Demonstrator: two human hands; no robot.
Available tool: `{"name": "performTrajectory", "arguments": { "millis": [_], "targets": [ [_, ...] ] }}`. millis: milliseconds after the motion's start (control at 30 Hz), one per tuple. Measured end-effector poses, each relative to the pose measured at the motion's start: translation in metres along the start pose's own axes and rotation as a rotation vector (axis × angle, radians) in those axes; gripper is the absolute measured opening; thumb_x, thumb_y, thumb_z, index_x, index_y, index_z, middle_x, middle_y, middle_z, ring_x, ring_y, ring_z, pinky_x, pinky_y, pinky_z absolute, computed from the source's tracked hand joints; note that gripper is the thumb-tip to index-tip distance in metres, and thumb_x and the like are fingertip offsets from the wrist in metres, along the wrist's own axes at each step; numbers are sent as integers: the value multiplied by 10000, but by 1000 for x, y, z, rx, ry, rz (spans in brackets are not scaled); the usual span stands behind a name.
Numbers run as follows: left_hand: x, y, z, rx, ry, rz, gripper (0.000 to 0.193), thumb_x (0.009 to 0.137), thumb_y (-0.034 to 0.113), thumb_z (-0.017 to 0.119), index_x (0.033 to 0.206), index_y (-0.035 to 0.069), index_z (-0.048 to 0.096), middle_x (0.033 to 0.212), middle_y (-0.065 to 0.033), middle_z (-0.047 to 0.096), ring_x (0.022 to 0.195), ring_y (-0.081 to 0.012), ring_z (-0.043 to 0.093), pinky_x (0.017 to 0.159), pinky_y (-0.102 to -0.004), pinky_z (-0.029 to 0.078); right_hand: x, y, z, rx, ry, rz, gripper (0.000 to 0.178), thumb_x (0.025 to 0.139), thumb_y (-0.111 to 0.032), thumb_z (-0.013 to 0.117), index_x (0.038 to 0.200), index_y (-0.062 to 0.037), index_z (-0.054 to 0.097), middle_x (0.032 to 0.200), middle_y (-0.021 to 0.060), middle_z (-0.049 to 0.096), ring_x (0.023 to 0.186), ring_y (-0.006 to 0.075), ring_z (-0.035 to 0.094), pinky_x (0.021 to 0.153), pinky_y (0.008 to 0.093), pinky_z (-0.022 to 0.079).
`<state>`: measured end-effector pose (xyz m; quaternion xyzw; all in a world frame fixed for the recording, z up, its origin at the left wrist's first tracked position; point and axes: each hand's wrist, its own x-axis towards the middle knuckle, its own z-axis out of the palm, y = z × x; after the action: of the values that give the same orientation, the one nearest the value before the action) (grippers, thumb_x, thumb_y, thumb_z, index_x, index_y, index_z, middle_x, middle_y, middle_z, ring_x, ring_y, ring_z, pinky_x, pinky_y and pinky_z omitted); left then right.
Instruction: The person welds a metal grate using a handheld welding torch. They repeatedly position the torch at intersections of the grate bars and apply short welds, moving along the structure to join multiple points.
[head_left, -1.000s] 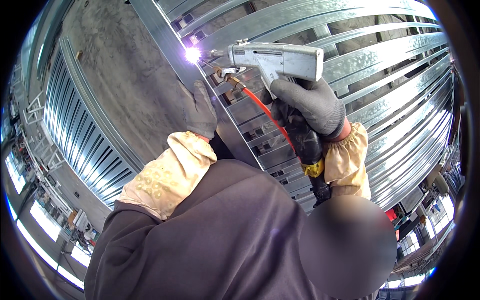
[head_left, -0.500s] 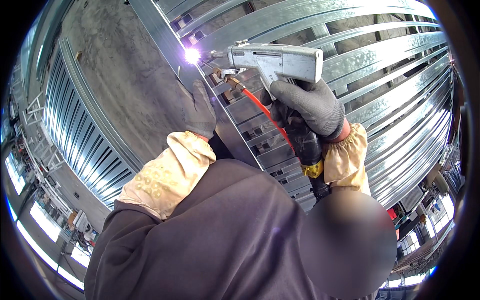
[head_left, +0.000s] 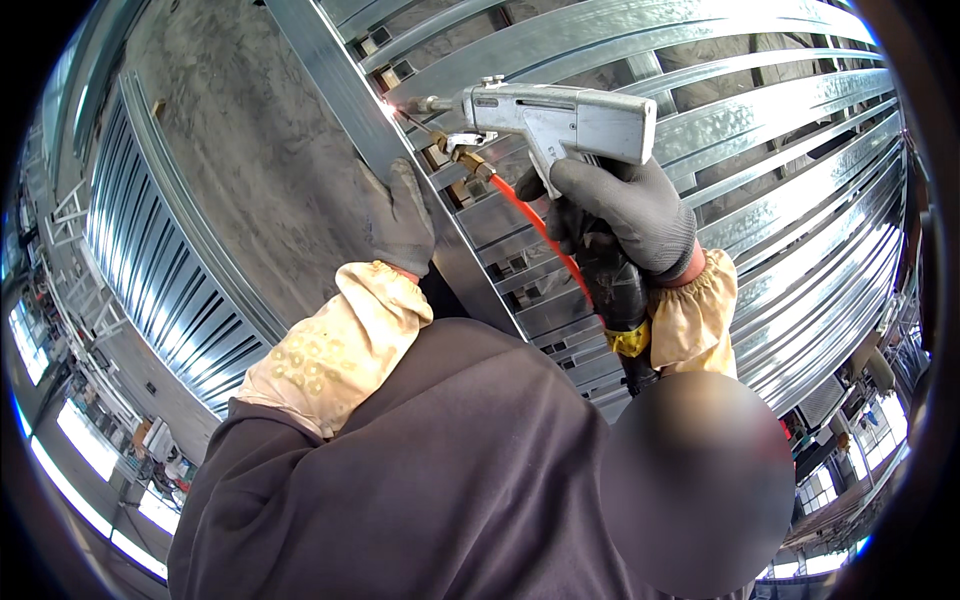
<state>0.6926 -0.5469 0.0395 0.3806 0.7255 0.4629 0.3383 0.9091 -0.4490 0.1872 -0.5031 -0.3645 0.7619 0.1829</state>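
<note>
My right hand (head_left: 635,215), in a grey glove, is closed round the handle of a silver-grey handheld welding gun (head_left: 560,118). The gun's tip meets a bright metal rail (head_left: 345,90), where a small reddish glow shows. Below the barrel, a brass wire guide (head_left: 470,160) with a red hose (head_left: 540,228) runs back to the black-wrapped cable (head_left: 612,275) under my hand. My left hand (head_left: 402,225), gloved too, lies against the rail's outer side with fingers stretched out, partly hidden behind its edge. Nothing shows in it.
Long shiny metal slats (head_left: 740,125) join the rail and spread to the right, with gaps between them. Another slatted metal panel (head_left: 160,250) lies on the left, beyond the grey concrete floor (head_left: 230,130). Workshop clutter lines the edges of the view.
The bright violet-white welding arc at the gun's tip has died down to a small reddish glow. The gun and my right hand have shifted slightly right; my left hand stays nearly still.
</note>
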Motion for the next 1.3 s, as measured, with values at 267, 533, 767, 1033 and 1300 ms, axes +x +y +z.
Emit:
{"name": "performTrajectory", "arguments": {
  "millis": [267,533,767,1033,1300],
  "targets": [
    [2,-8,-2,68,17,32,548,1050,254,480,1403,-151,371,1267,-301,558,1119,-376,567,1006,-401,422,6,-6,-1,-20,-19,20,302,912,-232,689,1041,39,652,667,62,624,547,119,608,506,254,484],
    [3,-11,-1,118,38,50,516,1040,248,487,1358,-152,410,1232,-307,569,1075,-395,574,981,-427,426,16,0,5,40,24,-29,291,910,-239,692,1009,32,657,674,64,628,543,134,613,511,262,492],
    [2,-15,-2,69,30,13,520,1040,231,485,1381,-149,388,1243,-295,558,1096,-367,561,994,-407,419,19,-4,4,0,-22,7,257,913,-223,670,976,26,665,669,64,627,541,127,613,501,255,482],
    [4,-18,-2,-6,-4,35,542,1043,232,480,1420,-136,353,1278,-284,544,1108,-343,561,1008,-393,418,16,-6,5,9,-15,15,259,912,-218,684,995,26,660,669,57,620,549,128,616,500,252,478],
    [0,-9,-1,-102,-24,-63,521,1052,220,472,1406,-139,341,1243,-247,560,1073,-279,565,984,-368,439,14,-6,5,1,-17,15,271,910,-207,687,1013,41,657,679,68,632,550,127,623,500,250,484]
  ]
}}
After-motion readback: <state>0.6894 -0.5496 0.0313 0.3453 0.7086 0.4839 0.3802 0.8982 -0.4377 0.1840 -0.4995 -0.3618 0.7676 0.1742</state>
